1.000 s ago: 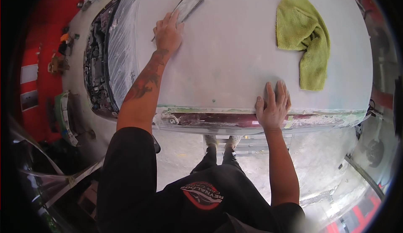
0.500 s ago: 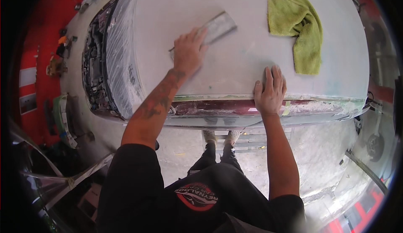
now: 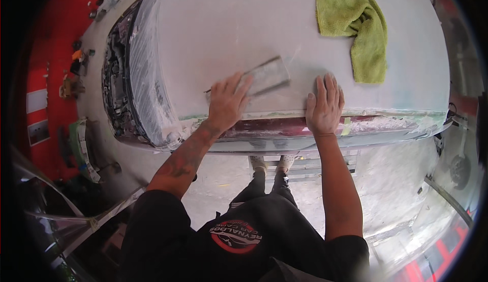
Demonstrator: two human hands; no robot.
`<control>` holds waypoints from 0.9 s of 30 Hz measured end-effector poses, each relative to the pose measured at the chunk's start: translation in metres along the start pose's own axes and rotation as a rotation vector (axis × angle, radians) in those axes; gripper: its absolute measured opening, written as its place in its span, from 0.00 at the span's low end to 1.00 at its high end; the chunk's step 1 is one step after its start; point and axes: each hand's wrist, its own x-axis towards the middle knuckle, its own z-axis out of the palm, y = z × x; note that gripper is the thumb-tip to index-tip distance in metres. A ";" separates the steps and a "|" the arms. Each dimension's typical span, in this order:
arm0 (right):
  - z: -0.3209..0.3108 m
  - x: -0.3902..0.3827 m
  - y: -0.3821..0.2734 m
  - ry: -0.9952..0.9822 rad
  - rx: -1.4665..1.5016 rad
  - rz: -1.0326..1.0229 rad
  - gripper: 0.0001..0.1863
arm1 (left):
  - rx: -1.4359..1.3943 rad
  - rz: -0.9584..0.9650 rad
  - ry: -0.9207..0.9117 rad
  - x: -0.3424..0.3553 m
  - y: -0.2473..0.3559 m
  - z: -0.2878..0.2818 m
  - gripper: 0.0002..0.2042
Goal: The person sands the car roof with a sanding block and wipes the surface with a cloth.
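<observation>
A long flat sanding block, dusty grey, lies against the pale grey car roof. My left hand grips its near-left end, fingers over the top, so that end is mostly hidden. To the right, my right hand rests with fingers stretched out flat on the roof near its edge, holding nothing. Beyond it a crumpled green cloth lies on the roof. Below both hands runs a glossy dark red strip along the car's side, with a small piece of green tape beside my right wrist.
Dusty clear plastic sheeting covers the glass at the roof's left end, next to the open engine bay. My feet stand by a floor grate. Stands and tape-wrapped bars occupy the lower left.
My left hand has brought the sanding block toward me, nearer the roof's edge, and slightly right. My right hand stays almost in place. The whole view has shifted slightly.
</observation>
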 end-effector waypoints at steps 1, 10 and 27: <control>-0.001 0.000 -0.002 -0.013 -0.007 0.006 0.25 | 0.006 0.000 -0.001 0.001 -0.008 -0.005 0.29; 0.005 -0.001 -0.005 -0.018 0.009 -0.009 0.25 | 0.080 -0.201 0.189 0.075 -0.078 -0.016 0.25; -0.003 0.001 0.001 -0.041 -0.049 -0.004 0.24 | 0.073 -0.145 0.087 -0.015 -0.046 -0.010 0.28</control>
